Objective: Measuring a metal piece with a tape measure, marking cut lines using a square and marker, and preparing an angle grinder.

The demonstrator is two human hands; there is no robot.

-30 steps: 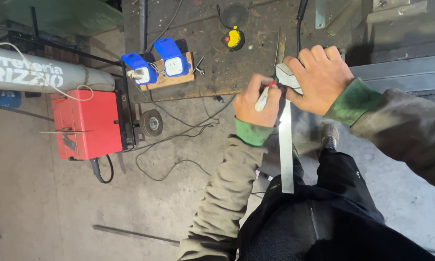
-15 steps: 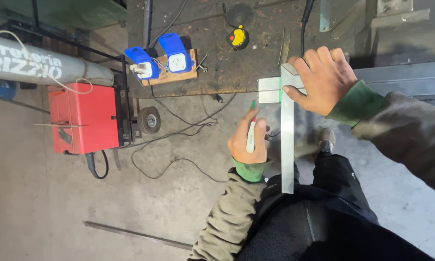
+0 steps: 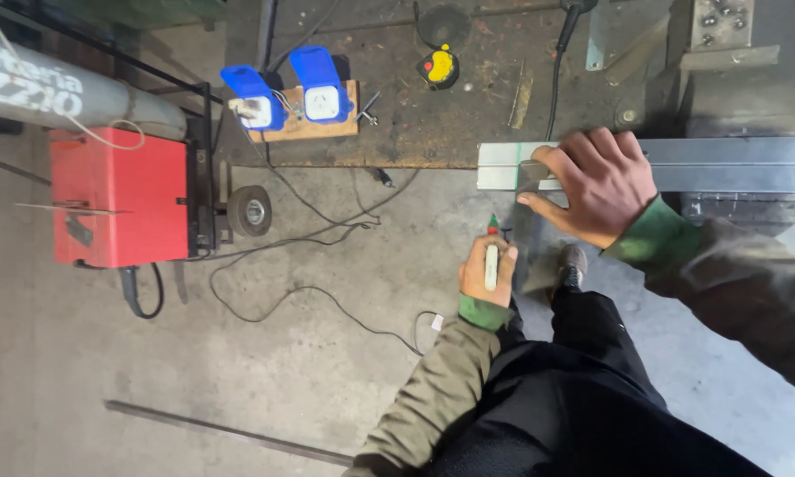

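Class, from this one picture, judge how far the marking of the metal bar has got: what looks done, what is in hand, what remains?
Done: a green line crosses the metal bar near its end. In hand: the right hand presses on the bar at the workbench edge; the left hand holds a marker lowered, off the bar. Left: no cut shows at the line.

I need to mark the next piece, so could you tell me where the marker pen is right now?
In the head view, the white marker is gripped in the left hand, low over the floor, just below the metal profile under the right hand.
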